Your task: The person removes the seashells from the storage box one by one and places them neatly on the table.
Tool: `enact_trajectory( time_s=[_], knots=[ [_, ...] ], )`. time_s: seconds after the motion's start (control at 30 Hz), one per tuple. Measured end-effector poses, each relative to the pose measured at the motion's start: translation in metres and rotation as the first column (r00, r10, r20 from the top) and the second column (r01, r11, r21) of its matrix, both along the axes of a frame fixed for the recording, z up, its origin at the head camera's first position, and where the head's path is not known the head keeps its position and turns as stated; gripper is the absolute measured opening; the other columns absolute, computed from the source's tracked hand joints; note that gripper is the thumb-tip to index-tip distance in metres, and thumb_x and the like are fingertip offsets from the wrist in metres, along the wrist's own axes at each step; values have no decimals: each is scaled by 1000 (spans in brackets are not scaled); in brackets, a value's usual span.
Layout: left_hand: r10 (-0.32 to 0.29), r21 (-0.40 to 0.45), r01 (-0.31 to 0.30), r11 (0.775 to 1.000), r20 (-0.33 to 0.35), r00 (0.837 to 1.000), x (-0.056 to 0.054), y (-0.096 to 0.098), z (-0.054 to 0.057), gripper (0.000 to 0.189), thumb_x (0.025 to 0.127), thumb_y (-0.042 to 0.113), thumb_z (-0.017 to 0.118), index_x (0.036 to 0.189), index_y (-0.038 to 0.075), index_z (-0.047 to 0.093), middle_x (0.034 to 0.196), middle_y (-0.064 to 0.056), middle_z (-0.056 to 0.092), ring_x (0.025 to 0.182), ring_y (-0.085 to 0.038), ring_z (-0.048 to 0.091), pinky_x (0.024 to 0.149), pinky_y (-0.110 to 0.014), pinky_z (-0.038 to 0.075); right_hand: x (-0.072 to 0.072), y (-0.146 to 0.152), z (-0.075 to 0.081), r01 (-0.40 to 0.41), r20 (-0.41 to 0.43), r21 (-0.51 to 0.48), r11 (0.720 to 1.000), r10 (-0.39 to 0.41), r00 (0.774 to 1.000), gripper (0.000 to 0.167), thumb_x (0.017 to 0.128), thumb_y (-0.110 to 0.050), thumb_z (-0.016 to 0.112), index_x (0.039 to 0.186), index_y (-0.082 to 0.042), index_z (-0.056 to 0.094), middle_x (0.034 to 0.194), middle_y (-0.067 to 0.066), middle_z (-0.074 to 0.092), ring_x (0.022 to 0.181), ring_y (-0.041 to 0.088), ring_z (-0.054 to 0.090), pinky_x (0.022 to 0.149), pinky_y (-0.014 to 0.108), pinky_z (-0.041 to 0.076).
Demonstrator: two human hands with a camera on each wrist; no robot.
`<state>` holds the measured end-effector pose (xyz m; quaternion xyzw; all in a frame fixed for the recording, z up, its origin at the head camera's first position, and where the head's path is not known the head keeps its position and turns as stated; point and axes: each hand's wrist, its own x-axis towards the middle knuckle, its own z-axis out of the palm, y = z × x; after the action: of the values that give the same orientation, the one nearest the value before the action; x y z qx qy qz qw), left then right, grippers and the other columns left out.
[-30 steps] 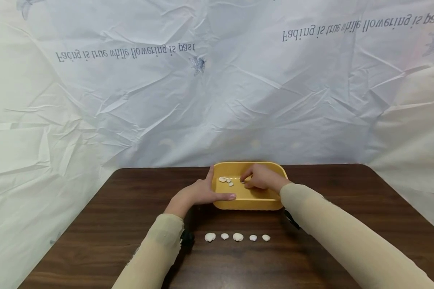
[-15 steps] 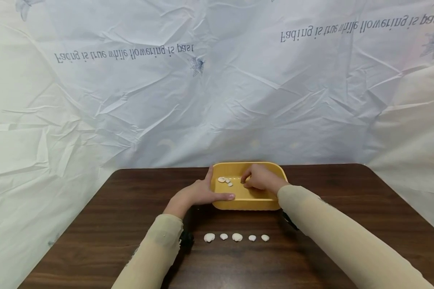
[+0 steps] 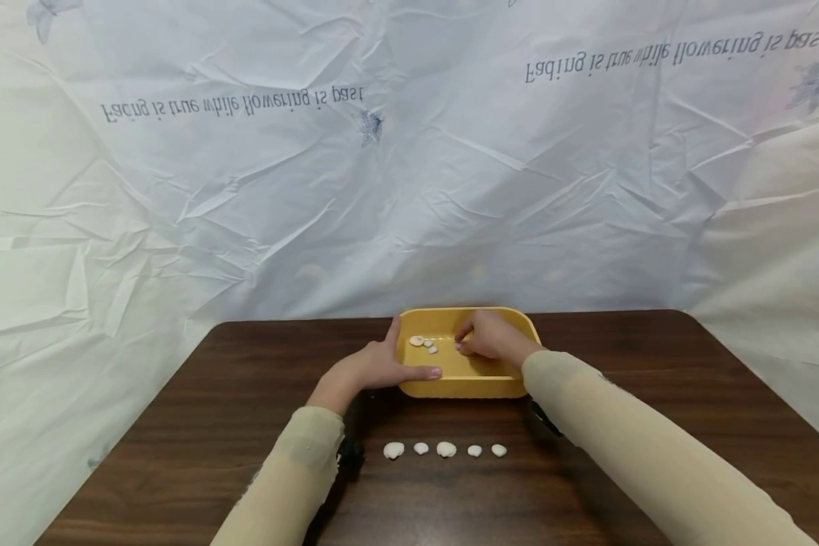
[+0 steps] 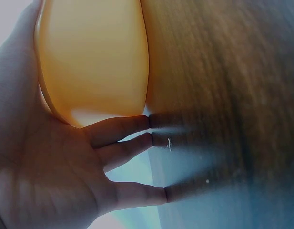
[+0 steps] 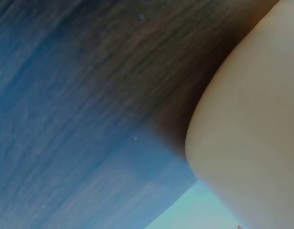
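Observation:
A yellow plastic bin (image 3: 462,387) stands near the back edge of the dark wooden table. My left hand (image 3: 371,364) steadies its left end, thumb along the front rim. The left wrist view shows this hand's fingers (image 4: 130,193) straight and spread beside the bin wall, their tips at the table. Inside the bin, my right hand (image 3: 493,335) reaches down with thumb and forefinger pinched on a small seashell, mostly hidden by the fingertips. Several loose white seashells (image 3: 417,341) lie at the bin's left end. The right wrist view shows only the bin's outer wall (image 5: 247,124) and table.
In front of the bin, several white scallop seashells (image 3: 447,450) lie in a left-to-right row on the table (image 3: 198,455). Behind the table hangs a wrinkled pale cloth (image 3: 450,189) with printed words. The left forearm comes close to the row's left end.
My right thumb and forefinger have closed in on the small seashell at the bin's floor. The left hand keeps its place, and the row of seashells is unchanged. The head view has shifted slightly.

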<state>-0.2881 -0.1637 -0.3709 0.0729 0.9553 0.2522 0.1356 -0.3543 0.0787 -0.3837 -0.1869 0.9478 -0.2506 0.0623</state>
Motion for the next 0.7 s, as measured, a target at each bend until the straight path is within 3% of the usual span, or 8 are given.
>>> enact_trajectory(
  time_s=[0.23, 0.5, 0.7],
  knots=[
    [0, -2, 0, 1000, 0, 1000, 0, 0, -1, 143, 74, 92, 69, 171, 31, -16, 162, -29, 46, 140, -35, 57, 110, -49, 50, 1, -1, -2, -4, -5, 8, 1000, 4, 1000, 16, 98, -16, 79, 110, -9, 85, 121, 11, 79, 99, 20, 69, 87, 36, 56],
    [2, -2, -2, 1000, 10, 1000, 1, 0, 0, 142, 74, 92, 69, 171, 31, -16, 168, -29, 38, 150, -40, 49, 115, -53, 47, 0, -2, -1, 29, 14, 19, 999, -29, 999, 18, 100, -20, 77, 113, -11, 85, 121, 10, 79, 102, 20, 69, 88, 36, 56],
    [-2, 7, 2, 1000, 9, 1000, 2, -1, 1, 142, 74, 91, 69, 171, 31, -16, 168, -29, 36, 151, -39, 47, 116, -53, 46, 1, -3, 6, 24, 66, 23, 999, -26, 998, 22, 100, -21, 76, 118, -10, 83, 123, 11, 77, 91, 17, 65, 78, 30, 54]
  ],
)
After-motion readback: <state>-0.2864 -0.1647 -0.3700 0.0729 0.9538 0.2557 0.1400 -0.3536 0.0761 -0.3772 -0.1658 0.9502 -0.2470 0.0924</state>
